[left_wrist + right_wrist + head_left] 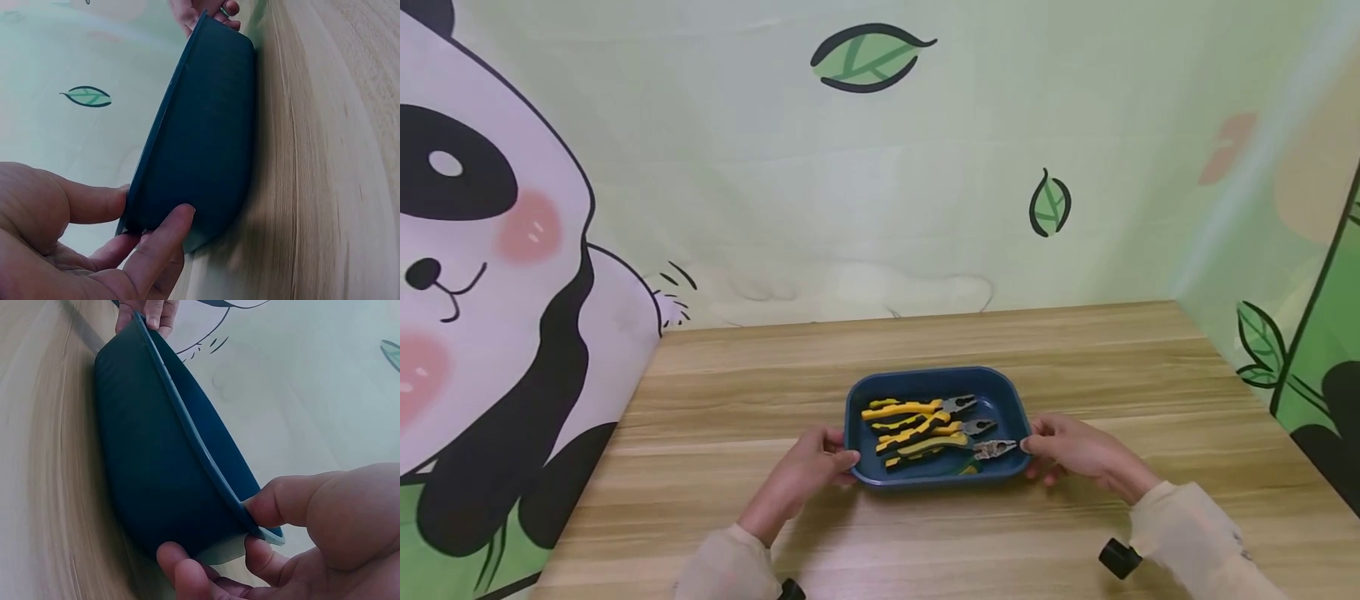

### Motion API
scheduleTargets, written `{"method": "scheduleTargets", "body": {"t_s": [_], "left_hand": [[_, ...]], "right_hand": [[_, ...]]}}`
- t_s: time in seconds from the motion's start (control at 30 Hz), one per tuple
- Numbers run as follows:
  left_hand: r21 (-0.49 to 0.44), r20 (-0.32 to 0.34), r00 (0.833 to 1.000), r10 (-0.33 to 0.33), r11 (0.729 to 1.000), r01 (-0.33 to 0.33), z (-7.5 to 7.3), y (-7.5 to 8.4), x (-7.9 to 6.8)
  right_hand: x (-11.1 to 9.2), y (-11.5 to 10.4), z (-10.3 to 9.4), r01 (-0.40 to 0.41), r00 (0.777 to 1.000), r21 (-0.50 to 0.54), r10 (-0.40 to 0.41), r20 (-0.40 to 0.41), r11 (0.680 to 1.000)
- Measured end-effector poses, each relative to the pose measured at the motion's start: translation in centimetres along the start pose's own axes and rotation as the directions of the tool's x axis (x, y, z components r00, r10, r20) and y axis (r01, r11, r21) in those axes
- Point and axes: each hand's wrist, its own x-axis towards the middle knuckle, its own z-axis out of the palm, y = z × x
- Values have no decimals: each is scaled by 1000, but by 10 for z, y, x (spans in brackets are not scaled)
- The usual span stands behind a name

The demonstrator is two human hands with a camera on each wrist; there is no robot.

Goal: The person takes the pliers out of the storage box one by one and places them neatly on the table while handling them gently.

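Observation:
A dark blue rounded rectangular tray [917, 482] holds several pliers [925, 429] with yellow and black handles, their metal heads toward the right. My left hand [815, 468] grips the tray's left end, thumb over the rim and fingers under it. At the opposite end my right hand [1078, 450] pinches the rim between thumb and fingers. In the left wrist view the tray's outer wall [200, 125] stands close over the wood. From the right wrist the tray [162, 450] shows its long side, with the left hand [150, 314] at the far end.
The tray is over a wood-grain table [737, 375]. Behind it hangs a pale green backdrop [737, 167] with printed leaves and a large panda [490, 250] on the left. Dark wrist devices [1120, 558] show beside the light sleeves.

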Motion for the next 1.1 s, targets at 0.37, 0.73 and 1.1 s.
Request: {"method": "scheduleTargets", "body": {"t_s": [0.37, 0.73, 1.1], "left_hand": [[-2, 30, 999, 11, 1000, -11, 9, 2, -2], [-8, 53, 998, 24, 1000, -24, 17, 4, -1], [17, 72, 997, 7, 1000, -8, 31, 10, 0]], "right_hand": [[-7, 6, -10, 2, 1000, 8, -2, 16, 1000], [-12, 10, -17, -14, 1000, -11, 14, 8, 1000], [-20, 16, -30, -23, 1000, -3, 23, 4, 1000]]}}
